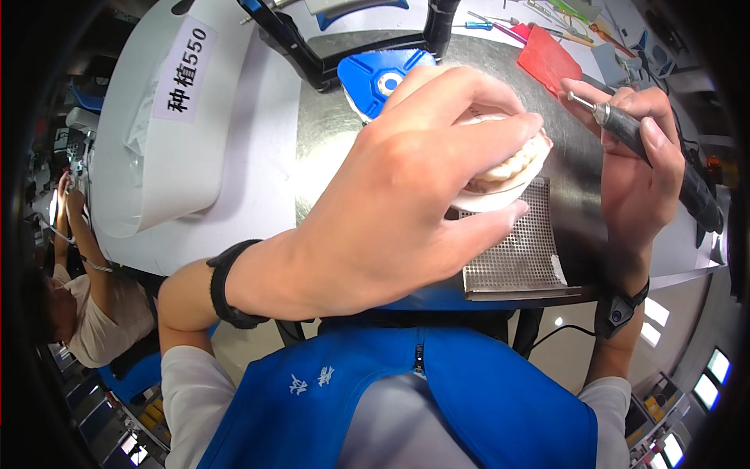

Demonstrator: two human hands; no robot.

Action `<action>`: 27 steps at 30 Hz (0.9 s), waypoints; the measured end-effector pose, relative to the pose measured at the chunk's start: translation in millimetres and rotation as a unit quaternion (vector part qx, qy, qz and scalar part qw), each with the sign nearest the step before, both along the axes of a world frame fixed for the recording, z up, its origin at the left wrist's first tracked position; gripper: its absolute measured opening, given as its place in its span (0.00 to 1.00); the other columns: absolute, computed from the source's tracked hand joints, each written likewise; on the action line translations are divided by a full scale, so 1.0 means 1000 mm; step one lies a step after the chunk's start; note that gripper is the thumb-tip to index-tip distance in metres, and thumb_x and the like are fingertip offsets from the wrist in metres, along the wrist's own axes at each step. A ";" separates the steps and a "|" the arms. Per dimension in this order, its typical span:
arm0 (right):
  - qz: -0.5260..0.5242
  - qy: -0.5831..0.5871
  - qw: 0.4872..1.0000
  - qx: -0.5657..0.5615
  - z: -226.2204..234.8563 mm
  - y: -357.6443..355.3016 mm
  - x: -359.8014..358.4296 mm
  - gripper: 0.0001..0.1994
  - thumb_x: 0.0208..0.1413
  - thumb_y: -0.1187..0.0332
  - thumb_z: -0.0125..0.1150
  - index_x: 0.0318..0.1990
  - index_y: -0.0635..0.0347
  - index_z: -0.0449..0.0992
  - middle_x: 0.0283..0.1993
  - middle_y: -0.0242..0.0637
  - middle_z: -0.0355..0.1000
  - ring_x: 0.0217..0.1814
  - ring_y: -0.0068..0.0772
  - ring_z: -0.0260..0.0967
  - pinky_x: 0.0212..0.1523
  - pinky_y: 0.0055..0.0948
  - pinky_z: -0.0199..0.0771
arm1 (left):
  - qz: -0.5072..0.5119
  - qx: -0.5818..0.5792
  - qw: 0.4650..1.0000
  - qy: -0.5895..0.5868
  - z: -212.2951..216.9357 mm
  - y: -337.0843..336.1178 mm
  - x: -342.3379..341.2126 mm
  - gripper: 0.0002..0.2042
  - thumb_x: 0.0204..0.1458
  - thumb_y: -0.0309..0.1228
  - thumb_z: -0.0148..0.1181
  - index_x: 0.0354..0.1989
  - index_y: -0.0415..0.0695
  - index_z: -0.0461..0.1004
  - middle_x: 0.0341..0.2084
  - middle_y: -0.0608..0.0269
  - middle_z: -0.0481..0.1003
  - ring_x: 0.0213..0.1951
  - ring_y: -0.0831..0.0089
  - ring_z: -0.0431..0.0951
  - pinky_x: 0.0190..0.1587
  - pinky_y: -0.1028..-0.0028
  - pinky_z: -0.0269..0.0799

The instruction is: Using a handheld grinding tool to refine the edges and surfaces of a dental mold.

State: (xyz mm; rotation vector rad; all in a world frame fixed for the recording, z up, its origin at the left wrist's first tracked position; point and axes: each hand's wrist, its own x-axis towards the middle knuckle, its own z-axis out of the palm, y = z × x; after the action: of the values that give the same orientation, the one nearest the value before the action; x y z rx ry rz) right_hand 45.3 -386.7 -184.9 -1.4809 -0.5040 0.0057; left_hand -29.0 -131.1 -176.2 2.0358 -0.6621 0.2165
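My left hand [406, 176] is wrapped over a dental model [512, 173] with a row of cream teeth and a white base. The palm and fingers hide much of the model. Off to the right, my right hand [652, 168] grips a dark rotary handpiece [621, 129] with a short metal bur at its tip, pointing up and left. A gap separates the bur from the model. Beneath the model lies a perforated metal plate [512, 262] at the table's front edge. Beyond my left hand sits a blue plaster-edged triangular base [376, 76].
A tall white bin [176, 168] stands at the left. Behind the triangular base rises a black metal frame [316, 66]. A red cloth [547, 61] and several hand tools [574, 35] lie at the far right. Another person [98, 320] works at the far left.
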 end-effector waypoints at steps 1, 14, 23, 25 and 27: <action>-0.019 0.005 1.000 -0.002 0.002 0.001 -0.001 0.13 0.61 0.63 0.49 0.40 0.65 0.73 0.37 0.41 0.76 0.41 0.26 0.70 0.49 0.29 0.69 | 0.024 0.009 0.999 -0.036 0.002 0.005 -0.003 0.26 0.40 0.22 0.75 0.53 0.37 0.80 0.51 0.52 0.76 0.50 0.62 0.77 0.52 0.67 0.74; 0.001 0.054 0.998 -0.035 0.006 0.012 -0.004 0.12 0.63 0.61 0.58 0.41 0.63 0.77 0.34 0.33 0.74 0.38 0.21 0.72 0.39 0.22 0.74 | 0.200 0.226 0.940 -0.160 -0.006 0.020 0.019 0.30 0.45 0.33 0.76 0.58 0.39 0.75 0.53 0.54 0.74 0.54 0.55 0.70 0.59 0.62 0.66; 0.053 0.033 0.989 -0.132 -0.007 -0.008 -0.001 0.12 0.63 0.65 0.65 0.49 0.62 0.79 0.36 0.32 0.75 0.39 0.19 0.73 0.39 0.20 0.75 | 0.189 0.232 0.940 -0.161 -0.015 0.021 0.017 0.31 0.48 0.34 0.74 0.62 0.40 0.72 0.52 0.52 0.73 0.54 0.54 0.71 0.58 0.61 0.67; 0.045 -0.044 0.972 -0.227 -0.004 -0.018 -0.002 0.14 0.61 0.65 0.67 0.50 0.62 0.80 0.38 0.33 0.77 0.40 0.20 0.73 0.43 0.22 0.73 | 0.205 0.248 0.934 -0.156 -0.009 0.015 0.013 0.31 0.49 0.34 0.73 0.62 0.39 0.71 0.52 0.52 0.73 0.53 0.53 0.71 0.58 0.61 0.68; 0.044 -0.182 0.939 -0.290 -0.008 -0.025 0.001 0.12 0.59 0.68 0.69 0.49 0.60 0.82 0.39 0.38 0.78 0.38 0.29 0.75 0.42 0.27 0.75 | 0.221 0.265 0.926 -0.153 -0.008 0.011 0.011 0.30 0.49 0.34 0.72 0.61 0.38 0.71 0.52 0.51 0.73 0.52 0.53 0.72 0.58 0.61 0.69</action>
State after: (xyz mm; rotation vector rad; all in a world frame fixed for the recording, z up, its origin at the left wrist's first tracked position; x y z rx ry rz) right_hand 46.2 -412.1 -193.0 -2.0500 -0.9263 -0.0552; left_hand -18.2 -120.4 -184.6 2.6973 -0.4645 0.6944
